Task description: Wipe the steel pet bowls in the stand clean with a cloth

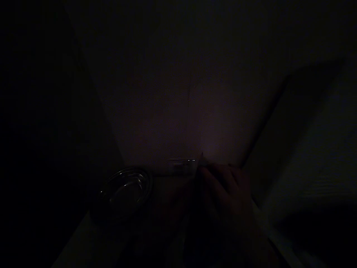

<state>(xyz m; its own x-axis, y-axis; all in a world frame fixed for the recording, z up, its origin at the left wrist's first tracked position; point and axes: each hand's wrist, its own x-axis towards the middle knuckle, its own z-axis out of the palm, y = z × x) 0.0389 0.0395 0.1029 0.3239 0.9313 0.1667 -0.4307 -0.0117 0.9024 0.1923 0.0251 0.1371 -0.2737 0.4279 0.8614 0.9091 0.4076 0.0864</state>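
The view is very dark. My right hand (227, 190) is right of centre, its fingers curled and pressed together. A small pale pointed piece (203, 160) shows at its fingertips, too dim to name. My left hand (174, 206) is a faint reddish shape to the left of the right one, its fingers lost in shadow. Just beyond the hands, low on the wall, is a small rectangular thing (182, 166) with a shiny upper edge. Farther left a round, shiny metal bowl (125, 195) sits on a surface.
A pale wall (156, 100) rises behind the hands, with a thin vertical seam and a weak glow near the right hand. To the right stands a large slanted panel (301, 123). Deep shadow covers the left side and the lower right corner.
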